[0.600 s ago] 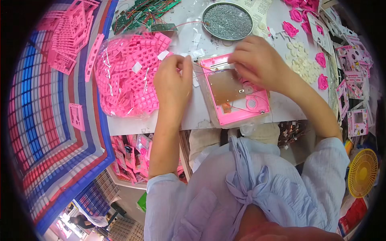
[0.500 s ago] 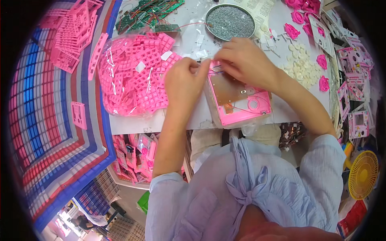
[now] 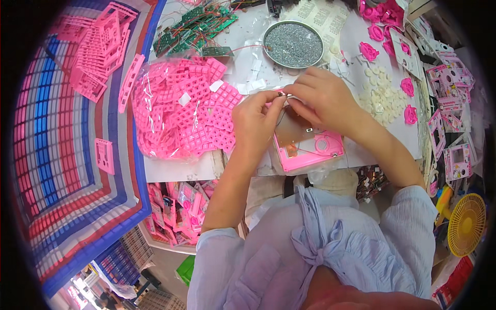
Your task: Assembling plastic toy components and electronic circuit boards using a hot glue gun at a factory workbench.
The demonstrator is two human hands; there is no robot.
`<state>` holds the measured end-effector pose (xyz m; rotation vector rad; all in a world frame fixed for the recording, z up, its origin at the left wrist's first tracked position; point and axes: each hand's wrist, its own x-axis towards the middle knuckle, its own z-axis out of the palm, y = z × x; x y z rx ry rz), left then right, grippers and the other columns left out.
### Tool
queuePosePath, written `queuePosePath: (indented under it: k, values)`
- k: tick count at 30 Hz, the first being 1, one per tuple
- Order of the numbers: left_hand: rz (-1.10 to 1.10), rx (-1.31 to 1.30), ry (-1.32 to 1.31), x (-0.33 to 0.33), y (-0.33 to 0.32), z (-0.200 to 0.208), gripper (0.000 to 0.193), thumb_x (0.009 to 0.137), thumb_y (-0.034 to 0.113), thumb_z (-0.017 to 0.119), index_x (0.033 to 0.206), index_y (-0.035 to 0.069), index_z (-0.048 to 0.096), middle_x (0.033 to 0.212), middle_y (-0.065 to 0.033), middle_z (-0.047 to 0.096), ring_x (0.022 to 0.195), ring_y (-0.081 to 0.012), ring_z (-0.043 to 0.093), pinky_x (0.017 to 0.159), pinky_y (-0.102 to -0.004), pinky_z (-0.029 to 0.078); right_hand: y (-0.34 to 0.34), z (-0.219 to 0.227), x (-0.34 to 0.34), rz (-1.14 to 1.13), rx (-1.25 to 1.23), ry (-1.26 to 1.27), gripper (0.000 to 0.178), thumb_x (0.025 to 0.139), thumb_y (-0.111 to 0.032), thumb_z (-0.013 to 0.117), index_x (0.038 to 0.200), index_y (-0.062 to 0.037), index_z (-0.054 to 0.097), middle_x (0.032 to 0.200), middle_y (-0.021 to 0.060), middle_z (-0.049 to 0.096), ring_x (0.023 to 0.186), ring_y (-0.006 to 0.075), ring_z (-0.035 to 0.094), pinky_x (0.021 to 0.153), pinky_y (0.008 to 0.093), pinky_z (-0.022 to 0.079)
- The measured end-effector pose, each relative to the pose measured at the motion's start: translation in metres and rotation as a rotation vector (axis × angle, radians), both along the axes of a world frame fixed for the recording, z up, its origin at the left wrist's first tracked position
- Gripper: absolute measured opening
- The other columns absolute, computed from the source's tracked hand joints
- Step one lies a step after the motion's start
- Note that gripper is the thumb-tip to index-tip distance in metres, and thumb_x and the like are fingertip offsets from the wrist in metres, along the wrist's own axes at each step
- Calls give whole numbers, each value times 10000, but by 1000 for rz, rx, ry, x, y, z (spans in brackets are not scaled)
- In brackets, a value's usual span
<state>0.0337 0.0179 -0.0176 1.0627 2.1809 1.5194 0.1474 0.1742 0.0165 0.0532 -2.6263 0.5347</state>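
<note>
Both hands are coming together: since the first earlier frame, the left hand (image 3: 254, 118) is moving in from beside the pink case (image 3: 309, 162) to its top end, and its fingertips are now meeting those of the right hand (image 3: 326, 97). Left thumb and forefinger are pinching closely, with hardly any gap, and are gripping a thin dark wire (image 3: 280, 118). Right thumb and fingers are bending in at the same spot, nearly closed; whether they are holding anything is too small to tell. Under the hands, the pink case is lying on the white table (image 3: 164, 171), its near end showing, with a brown board (image 3: 297, 133) sitting inside it. To the left of the left hand, a clear bag of pink parts (image 3: 181, 113) is resting on the table. Beyond the hands, a round dish (image 3: 265, 52) is holding small grey metal bits (image 3: 293, 44), and green circuit boards (image 3: 199, 27) are lying in a heap to its left. Cream discs (image 3: 381, 98) are spreading near the right forearm, with pink roses (image 3: 368, 51) lying around them
</note>
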Motion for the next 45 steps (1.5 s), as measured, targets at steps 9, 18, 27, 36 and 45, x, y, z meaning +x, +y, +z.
queuePosePath:
  k: [9,18,27,36,45]
  values:
    - [-244,-137,561,-1,-4,6,129,867,116,711,958,24,711,849,-124,700,731,-274,682,654,-325,536,-10,8,0,17,-11,-155,339,781,-81,641,1117,-45,667,972,88,656,955,298,595,810,391,516]
    - [-277,-27,309,-2,-11,7,185,872,78,699,1044,13,716,861,-132,716,736,-251,700,674,-316,547,164,-42,-166,-318,558,-207,242,768,-206,694,1004,-165,727,1096,51,623,1102,268,531,833,486,485]
    - [-80,-30,-148,6,-13,1,71,890,49,722,892,-15,692,767,-55,707,677,-67,659,610,-220,529,140,-19,-180,-575,276,-47,158,825,-197,666,969,-138,689,1146,51,626,1117,297,548,838,421,478]
    - [-102,75,-295,-9,-27,-7,96,874,20,723,966,-3,705,839,-29,709,780,-69,644,698,-215,496,9,102,2,-80,156,-528,156,771,-102,644,913,-41,665,870,135,675,807,348,642,712,456,543]
    - [-311,-79,8,-18,-18,13,114,837,14,720,949,13,702,852,-45,702,735,-102,617,670,-258,486,-1,5,41,69,-173,-224,497,698,-203,807,1137,-55,626,1024,112,646,1016,325,578,866,409,500]
